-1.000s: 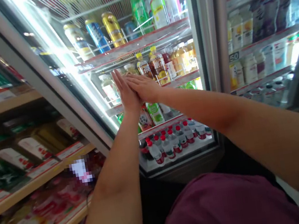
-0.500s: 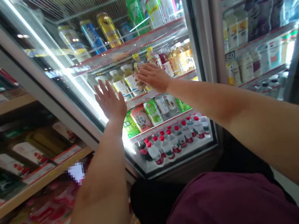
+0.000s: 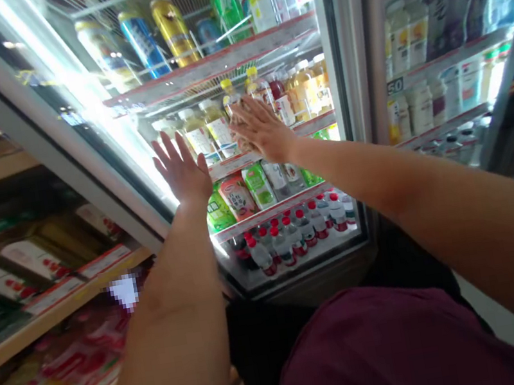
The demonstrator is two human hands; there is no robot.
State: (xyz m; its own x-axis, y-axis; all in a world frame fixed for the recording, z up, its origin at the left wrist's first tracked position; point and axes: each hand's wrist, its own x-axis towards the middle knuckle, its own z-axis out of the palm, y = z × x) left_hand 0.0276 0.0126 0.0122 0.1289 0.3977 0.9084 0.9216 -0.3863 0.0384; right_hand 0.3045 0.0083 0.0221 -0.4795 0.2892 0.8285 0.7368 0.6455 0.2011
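My left hand (image 3: 183, 171) is raised before the glass door of a lit drinks fridge, fingers spread and palm forward. It is nearest to the bottles with pale labels (image 3: 199, 138) on the middle shelf. My right hand (image 3: 266, 129) lies flat towards the glass, fingers stretched out, in front of the yellow-capped bottles (image 3: 254, 82). A crumpled brownish patch (image 3: 240, 120) shows at its fingertips; I cannot tell whether it is a cloth or a reflection. Whether either palm touches the glass is unclear.
Cans (image 3: 173, 33) and tall bottles stand on the fridge's upper shelf, cartons (image 3: 237, 197) and red-capped water bottles (image 3: 282, 247) lower down. At left is a wooden shelf (image 3: 73, 296) with packaged goods. Another fridge with bottles (image 3: 410, 31) stands at right.
The fridge's contents sit slightly higher and further left in the view. My left hand has shifted a little left; the right hand's fingers are angled more upward and slightly more spread.
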